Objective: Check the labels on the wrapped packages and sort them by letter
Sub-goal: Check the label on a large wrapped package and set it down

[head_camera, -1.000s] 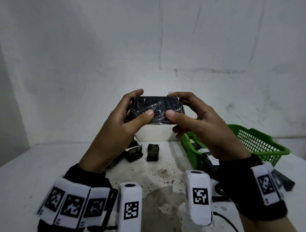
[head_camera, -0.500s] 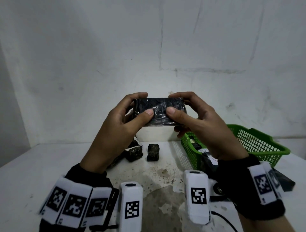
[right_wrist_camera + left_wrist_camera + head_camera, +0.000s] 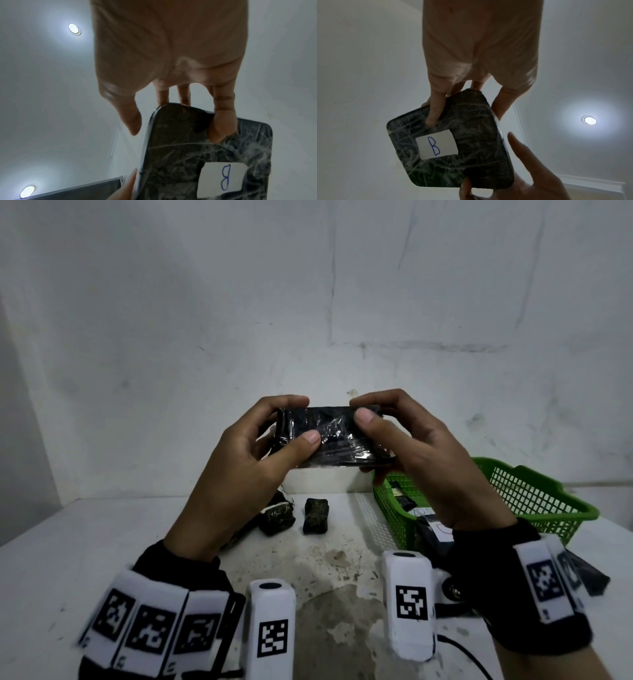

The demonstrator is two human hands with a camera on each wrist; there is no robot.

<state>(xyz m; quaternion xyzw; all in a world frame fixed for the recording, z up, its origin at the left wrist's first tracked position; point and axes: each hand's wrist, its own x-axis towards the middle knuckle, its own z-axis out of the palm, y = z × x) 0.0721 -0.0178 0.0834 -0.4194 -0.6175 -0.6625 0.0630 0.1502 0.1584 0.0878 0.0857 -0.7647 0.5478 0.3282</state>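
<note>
both hands gripping black pkg, label "B" underneath

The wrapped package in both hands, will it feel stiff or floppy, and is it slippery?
Likely stiff: the wrapped package stays flat though the left hand and right hand pinch only its ends. Its glossy, crinkled film may be slick. Flat faces, so rolling seems unlikely.

Dim, greyish light throughout. Round ceiling lamps flare with haloes at 10 and 7 o'clock in the right wrist view, backlighting shadowed palms. Edges bend; wrist markers look slightly blurred.
</note>
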